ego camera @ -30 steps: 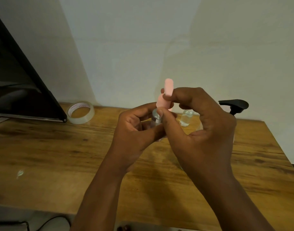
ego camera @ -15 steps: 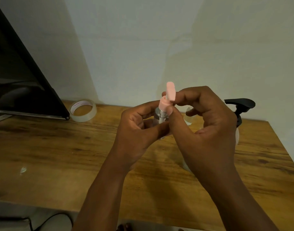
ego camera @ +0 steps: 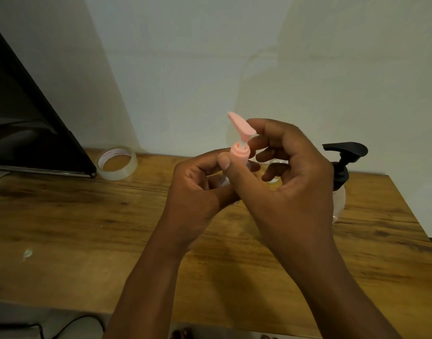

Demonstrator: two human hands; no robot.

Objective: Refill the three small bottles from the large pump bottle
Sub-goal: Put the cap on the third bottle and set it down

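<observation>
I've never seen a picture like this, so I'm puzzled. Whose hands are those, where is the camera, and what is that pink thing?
A person wears a camera on their head, so you look down at their own hands. The left hand grips a small clear bottle, mostly hidden. The right hand pinches its pink pump top. On the wooden table sit a roll of clear tape and, behind the right hand, the large pump bottle with a black top. A dark screen stands on the left.
</observation>
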